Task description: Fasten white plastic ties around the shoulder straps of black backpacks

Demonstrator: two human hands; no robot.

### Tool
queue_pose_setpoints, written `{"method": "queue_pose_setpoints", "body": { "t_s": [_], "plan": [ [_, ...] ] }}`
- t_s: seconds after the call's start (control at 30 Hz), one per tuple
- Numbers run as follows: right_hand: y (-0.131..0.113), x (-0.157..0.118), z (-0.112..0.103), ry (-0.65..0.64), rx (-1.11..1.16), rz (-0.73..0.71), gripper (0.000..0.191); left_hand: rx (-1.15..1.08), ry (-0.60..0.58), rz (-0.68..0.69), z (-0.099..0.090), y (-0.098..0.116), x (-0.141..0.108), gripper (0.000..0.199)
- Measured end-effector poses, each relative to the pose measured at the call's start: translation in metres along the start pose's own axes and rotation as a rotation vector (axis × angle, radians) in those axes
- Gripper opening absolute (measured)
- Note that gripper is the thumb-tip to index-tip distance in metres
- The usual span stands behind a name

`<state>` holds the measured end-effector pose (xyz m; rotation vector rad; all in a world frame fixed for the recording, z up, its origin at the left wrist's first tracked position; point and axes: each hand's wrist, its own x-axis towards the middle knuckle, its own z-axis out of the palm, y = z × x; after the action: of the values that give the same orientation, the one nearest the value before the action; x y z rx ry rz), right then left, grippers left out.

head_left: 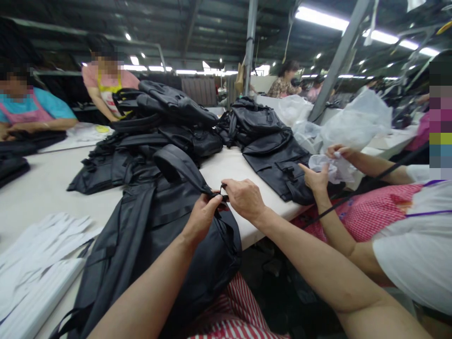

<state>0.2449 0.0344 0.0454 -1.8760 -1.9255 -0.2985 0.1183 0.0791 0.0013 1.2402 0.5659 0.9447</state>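
A black backpack (183, 249) lies on the table's near edge in front of me and hangs partly over my lap. One of its padded shoulder straps (180, 162) arches up and runs to my hands. My left hand (203, 214) is closed on the strap's lower end, thumb on top. Close against it, my right hand (245, 197) pinches a thin black webbing end at the same spot. Fingers cover most of the small fitting between the hands, so its kind does not show.
More black backpacks are heaped across the table (226, 165): a pile (158, 122) ahead and others (268, 141) to the right. White strips (45, 263) lie at left. At right, a co-worker's hands (328, 169) handle clear plastic; plastic bags (356, 115) sit behind. Other people work farther back.
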Motion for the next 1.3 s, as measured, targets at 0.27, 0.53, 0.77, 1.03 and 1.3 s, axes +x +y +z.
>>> {"method": "queue_pose_setpoints", "body": {
  "t_s": [0.27,0.53,0.77,1.03,1.3],
  "plan": [
    [0.007,-0.002,0.006,0.023,0.032,0.028,0.029,-0.058,0.003,-0.151,0.008,-0.013,-0.013,0.024],
    [0.004,0.004,0.003,-0.078,0.002,-0.135,0.026,0.123,-0.011,-0.184,0.002,-0.004,-0.012,0.016],
    [0.004,0.004,0.005,-0.078,0.137,-0.122,0.023,0.106,0.079,-0.231,-0.005,-0.010,-0.014,0.013],
    [0.003,-0.033,0.017,0.099,0.528,0.156,0.024,-0.274,0.367,-0.339,-0.015,-0.013,-0.008,0.014],
    [-0.023,-0.049,0.058,-0.222,0.502,0.046,0.023,-0.356,0.353,-0.281,-0.007,-0.012,-0.013,0.024]
  ]
}}
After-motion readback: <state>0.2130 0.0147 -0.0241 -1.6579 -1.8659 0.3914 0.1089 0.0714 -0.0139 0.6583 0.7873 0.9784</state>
